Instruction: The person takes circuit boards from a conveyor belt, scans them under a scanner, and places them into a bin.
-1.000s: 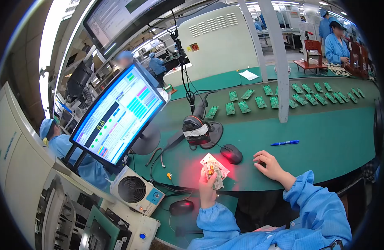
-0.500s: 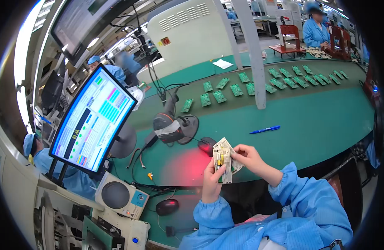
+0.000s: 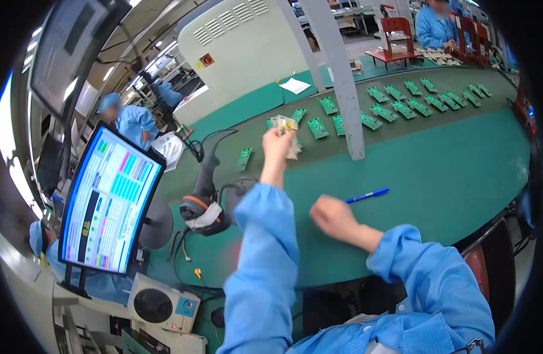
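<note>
1. Bending at the elbow, my right arm (image 3: pixel 401 251) lies low across the near side of the green tabletop (image 3: pixel 436 183); the right hand (image 3: pixel 335 217) is blurred, fingers tucked inward, and I cannot tell whether its grip holds anything.
2. One blue pen (image 3: pixel 367 196) lies just beside that hand.
3. Left of my left sleeve (image 3: pixel 262 242) stand one scanner (image 3: pixel 203 215) and, farther left, one lit monitor (image 3: pixel 109 203).
4. My left arm is stretched almost straight forward, the left hand (image 3: pixel 276 147) at its far end; its grip is narrow, pinching pale circuit boards (image 3: pixel 286 122). At least two seem to overlap, though I cannot count them surely.
5. Around and beyond lie green circuit boards (image 3: pixel 318 128), about twenty, in loose rows on a darker strip; my hand partly hides some.
6. One grey post (image 3: pixel 340 82) rises there; past it are one white sheet (image 3: pixel 295 86), two red fixtures (image 3: pixel 393 44) and, far right, one person in blue (image 3: pixel 433 28).
</note>
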A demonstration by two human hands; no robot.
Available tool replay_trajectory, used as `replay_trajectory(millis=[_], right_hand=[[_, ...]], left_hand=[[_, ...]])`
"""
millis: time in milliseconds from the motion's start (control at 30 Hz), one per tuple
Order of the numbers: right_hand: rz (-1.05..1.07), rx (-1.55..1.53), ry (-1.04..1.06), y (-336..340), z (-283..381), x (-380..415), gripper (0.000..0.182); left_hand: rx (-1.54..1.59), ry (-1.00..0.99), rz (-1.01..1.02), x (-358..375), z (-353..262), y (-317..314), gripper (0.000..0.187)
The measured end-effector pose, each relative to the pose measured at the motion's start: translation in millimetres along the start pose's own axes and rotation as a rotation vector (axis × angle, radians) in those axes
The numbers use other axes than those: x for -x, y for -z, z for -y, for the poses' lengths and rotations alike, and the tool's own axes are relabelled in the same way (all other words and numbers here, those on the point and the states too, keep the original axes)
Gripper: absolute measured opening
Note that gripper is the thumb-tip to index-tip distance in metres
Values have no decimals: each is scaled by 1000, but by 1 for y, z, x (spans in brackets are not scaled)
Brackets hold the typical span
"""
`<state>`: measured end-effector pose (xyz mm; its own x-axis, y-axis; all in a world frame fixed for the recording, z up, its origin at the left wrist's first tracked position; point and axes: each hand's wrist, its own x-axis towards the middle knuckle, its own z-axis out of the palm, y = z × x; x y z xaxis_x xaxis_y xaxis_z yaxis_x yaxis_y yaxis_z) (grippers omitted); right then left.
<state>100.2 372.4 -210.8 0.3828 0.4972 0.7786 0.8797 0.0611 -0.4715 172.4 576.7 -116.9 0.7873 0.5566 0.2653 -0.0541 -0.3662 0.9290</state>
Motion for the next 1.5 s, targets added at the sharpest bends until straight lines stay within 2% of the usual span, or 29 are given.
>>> replay_trajectory(millis=[33, 67, 100, 133, 167, 200, 233, 267, 300, 333, 367, 467, 600, 667, 733, 800, 833, 867, 933, 1000, 1033, 1100, 1133, 1200, 1267, 1367, 1400, 1467, 1500], right_hand=[[120, 8, 157, -4, 9, 2, 9], [235, 15, 309, -6, 17, 5, 10], [275, 15, 381, -7, 22, 12, 11], [308, 20, 455, -9, 24, 16, 12], [338, 8, 470, -13, 21, 18, 11], [365, 3, 477, -13, 16, 18, 11], [395, 30, 453, -6, 16, 15, 8], [334, 7, 467, -9, 11, 16, 9], [333, -6, 439, -7, 10, 15, 9], [338, -23, 416, -5, 10, 14, 10], [337, -4, 384, -5, 8, 14, 10], [360, -37, 333, -6, 3, 15, 11], [419, -53, 282, -8, 1, 15, 11], [371, -76, 263, -10, 0, 15, 7], [369, -95, 244, -11, 1, 15, 8], [364, -120, 220, -11, 0, 15, 8], [364, -119, 217, -11, 0, 16, 8], [364, -115, 215, -12, 1, 17, 8], [368, -122, 209, -13, 0, 18, 8], [371, -124, 200, -13, 0, 18, 8], [369, -124, 200, -14, 0, 19, 9], [365, -123, 196, -15, 0, 19, 9], [372, -124, 197, -15, -1, 18, 9], [373, -122, 195, -15, -1, 19, 10], [391, -117, 198, -16, -1, 20, 10], [382, -111, 218, -17, -2, 21, 10], [372, -99, 211, -16, -2, 21, 10], [386, -76, 230, -17, -1, 21, 10], [382, -76, 227, -17, -1, 21, 10]], left_hand=[[-278, -28, -80, -31, 13, 7, 25], [-557, -179, -106, -55, 21, 17, 26], [-740, -234, -94, -70, 19, 27, 25], [-987, -191, -140, -104, 39, 37, 26], [-1058, -230, -173, -120, 48, 49, 26], [-1135, -226, -208, -148, 72, 64, 36], [-1144, -311, -234, -163, 90, 75, 33], [-1277, -243, -197, -187, 107, 83, 33], [-1233, -166, -282, -201, 121, 83, 33], [-1211, -244, -323, -199, 122, 76, 31], [-1248, -364, -278, -198, 131, 74, 25], [-1395, -209, -302, -192, 143, 51, 22], [-1395, -241, -271, -204, 158, 42, 22], [-1196, -57, 27, -214, 150, 45, 25], [-1130, -101, 63, -238, 160, 59, 24], [-804, 211, 292, -269, 174, 74, 22], [-590, 291, 315, -267, 172, 83, 20], [-356, 318, 214, -254, 160, 85, 24], [-273, 338, 65, -268, 178, 109, 25], [-214, 381, 43, -266, 183, 130, 25], [-217, 382, 49, -263, 187, 134, 25], [-564, 226, -315, -254, 191, 141, 27], [-563, 225, -308, -248, 195, 144, 27], [-1291, 64, -317, -231, 199, 147, 33], [-1395, 214, -239, -217, 193, 138, 46], [-1426, 375, 8, -243, 233, 158, 67], [-1426, 359, 16, -248, 235, 153, 67], [-1318, 422, -90, -253, 236, 148, 60], [-1267, 272, -129, -231, 206, 131, 58]])
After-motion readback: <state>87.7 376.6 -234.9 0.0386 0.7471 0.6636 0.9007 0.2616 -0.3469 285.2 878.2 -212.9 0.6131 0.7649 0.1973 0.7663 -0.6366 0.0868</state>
